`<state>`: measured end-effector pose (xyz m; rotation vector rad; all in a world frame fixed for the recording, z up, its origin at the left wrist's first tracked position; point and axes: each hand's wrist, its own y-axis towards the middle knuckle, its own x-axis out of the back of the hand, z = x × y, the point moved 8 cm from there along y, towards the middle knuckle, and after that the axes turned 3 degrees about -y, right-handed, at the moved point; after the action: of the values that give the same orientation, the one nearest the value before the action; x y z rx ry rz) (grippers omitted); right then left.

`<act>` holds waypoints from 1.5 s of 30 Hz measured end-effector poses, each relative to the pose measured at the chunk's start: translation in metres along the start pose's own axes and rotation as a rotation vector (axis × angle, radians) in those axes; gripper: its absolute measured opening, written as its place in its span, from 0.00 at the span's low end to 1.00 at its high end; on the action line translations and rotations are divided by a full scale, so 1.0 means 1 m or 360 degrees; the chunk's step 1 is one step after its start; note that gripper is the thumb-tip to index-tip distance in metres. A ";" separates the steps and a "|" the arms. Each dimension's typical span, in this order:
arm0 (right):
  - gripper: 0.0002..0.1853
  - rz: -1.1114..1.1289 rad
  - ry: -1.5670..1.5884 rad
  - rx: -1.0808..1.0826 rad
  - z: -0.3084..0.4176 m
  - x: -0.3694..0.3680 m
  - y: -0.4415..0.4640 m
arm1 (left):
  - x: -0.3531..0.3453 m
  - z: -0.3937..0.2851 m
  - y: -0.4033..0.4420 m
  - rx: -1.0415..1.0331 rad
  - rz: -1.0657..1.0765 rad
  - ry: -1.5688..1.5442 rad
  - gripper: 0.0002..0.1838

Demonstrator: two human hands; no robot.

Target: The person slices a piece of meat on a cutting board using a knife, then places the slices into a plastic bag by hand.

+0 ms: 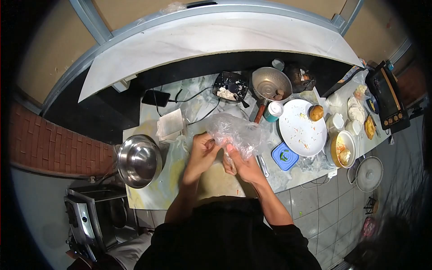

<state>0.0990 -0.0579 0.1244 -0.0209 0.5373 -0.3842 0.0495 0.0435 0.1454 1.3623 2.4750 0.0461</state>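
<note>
A crumpled clear plastic bag point(238, 134) hangs between my two hands above the marble-patterned table. My left hand point(203, 154) pinches its left edge with bent fingers. On the other side, my right hand point(244, 165) grips the gathered lower part of the bag, thumb pointing up. Below my hands lies a beige board point(218, 182). Just right of my right hand is a metal utensil point(263, 166), and beyond it a blue-lidded container point(285, 156).
A steel bowl point(139, 161) stands at the left. Behind are a phone point(155, 98), a black dish point(231, 85), a saucepan point(270, 82) and a lidded jar point(273, 111). To the right are a white plate point(299, 130), a food bowl point(343, 149) and an oven point(388, 96).
</note>
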 end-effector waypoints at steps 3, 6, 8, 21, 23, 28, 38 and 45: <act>0.13 0.0040 -0.0014 0.0120 0.004 -0.008 0.001 | 0.001 -0.002 0.003 0.0020 0.0041 -0.0040 0.07; 0.16 0.0138 -0.0049 0.0020 0.009 -0.012 -0.002 | 0.008 0.006 0.004 0.0076 0.0076 0.0099 0.08; 0.18 0.0055 -0.0215 -0.0109 0.009 -0.007 -0.004 | 0.007 0.004 0.005 0.0023 0.0092 0.0048 0.07; 0.11 -0.0577 -0.0717 0.0316 -0.003 0.021 0.005 | 0.000 0.005 0.004 -0.0017 0.0149 0.0102 0.11; 0.12 -0.0469 -0.0395 0.0130 -0.005 0.022 0.003 | -0.003 0.002 0.003 -0.0038 0.0133 0.0101 0.10; 0.15 -0.0135 -0.0239 0.0112 0.007 0.001 0.006 | 0.003 0.001 0.004 -0.0029 0.0094 0.0117 0.09; 0.21 0.0470 0.0352 -0.0093 0.011 -0.017 -0.002 | 0.011 -0.014 0.008 -0.0026 0.0162 0.0156 0.06; 0.15 0.0321 0.0180 0.0020 0.012 -0.015 0.004 | 0.008 -0.020 0.011 -0.0048 0.0221 0.0349 0.07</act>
<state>0.0942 -0.0498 0.1422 0.0674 0.6425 -0.1922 0.0485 0.0590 0.1643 1.5908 2.5357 0.2768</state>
